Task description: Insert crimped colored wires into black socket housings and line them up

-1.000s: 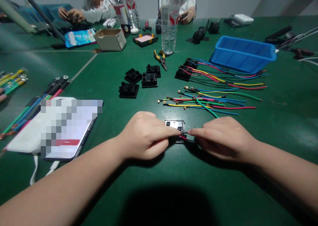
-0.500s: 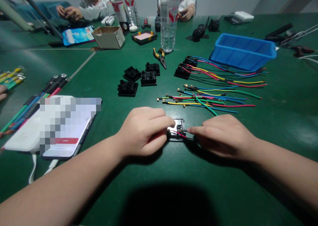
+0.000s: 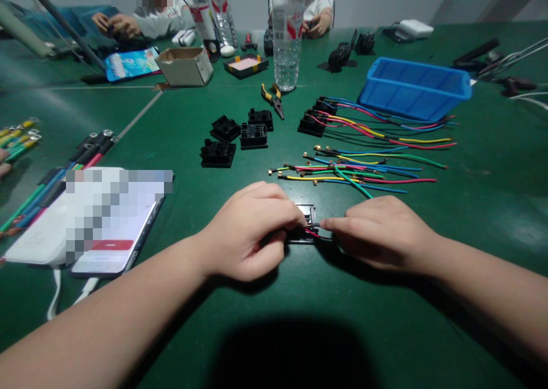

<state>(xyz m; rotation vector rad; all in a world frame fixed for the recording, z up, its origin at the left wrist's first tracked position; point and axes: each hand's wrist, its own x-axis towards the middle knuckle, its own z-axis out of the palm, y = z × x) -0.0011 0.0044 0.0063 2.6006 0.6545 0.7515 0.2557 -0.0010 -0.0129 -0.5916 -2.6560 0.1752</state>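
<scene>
A small black plastic housing [image 3: 302, 239] lies on the green table between my hands, with a short red wire [image 3: 311, 232] across it. My left hand [image 3: 252, 229] is curled over its left side, index fingertip down on the wires; its other fingers are mostly hidden. From the right, my right hand [image 3: 385, 232] pinches a dark wire [image 3: 315, 225] whose end sits at the housing. Just beyond lie several loose coloured wires [image 3: 342, 169] with brass terminals. Two housings [image 3: 311, 122] with wires attached stand behind them, and several bare black housings [image 3: 254, 135] are further left.
Yellow-handled pliers [image 3: 274, 99] and a water bottle [image 3: 286, 52] stand beyond the housings. At the back right is a blue bin [image 3: 415, 92]. A phone [image 3: 124, 223] and a white power bank [image 3: 47, 229] lie left, with cables. Two people sit across the table.
My left index finger has moved slightly right and down onto the wires at the housing. The right hand keeps its pinch in nearly the same place. The view has shifted slightly.
</scene>
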